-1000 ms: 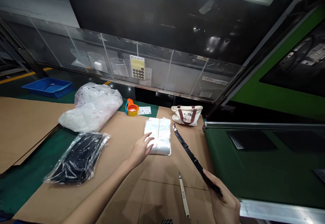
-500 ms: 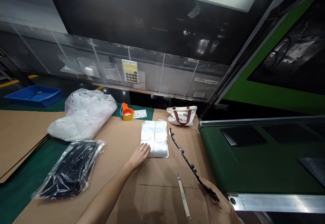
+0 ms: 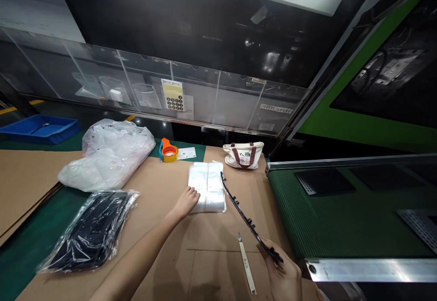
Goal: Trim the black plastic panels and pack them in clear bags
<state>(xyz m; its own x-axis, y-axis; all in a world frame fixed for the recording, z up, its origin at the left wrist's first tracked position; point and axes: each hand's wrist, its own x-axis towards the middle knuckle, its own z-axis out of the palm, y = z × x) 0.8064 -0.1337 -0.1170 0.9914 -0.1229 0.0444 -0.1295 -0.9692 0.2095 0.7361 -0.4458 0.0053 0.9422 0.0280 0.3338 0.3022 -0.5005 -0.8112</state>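
Note:
A stack of clear plastic bags (image 3: pixel 212 182) lies on the cardboard-covered table. At its left edge, my left hand (image 3: pixel 188 201) rests with the fingers curled in on a bag. My right hand (image 3: pixel 282 269) grips the near end of a long, thin black plastic trim strip (image 3: pixel 241 212) with small clips along it. The strip slants up and away, its far tip over the right side of the bags. Between my hands and nearer to me lies a craft knife (image 3: pixel 246 264) with a pale handle, its blade pointing away.
Black parts in clear wrap (image 3: pixel 90 232) lie at left, below a bulky white plastic bag (image 3: pixel 109 157). A tape dispenser (image 3: pixel 168 150) and a small cloth bag (image 3: pixel 243 155) stand at the back. A green conveyor (image 3: pixel 321 228) with dark panels runs along the right; a blue tray (image 3: pixel 41 129) sits far left.
My left hand has shifted slightly left and its fingers have curled in at the bags' edge. My right hand has carried the strip left, bringing its tip over the bags.

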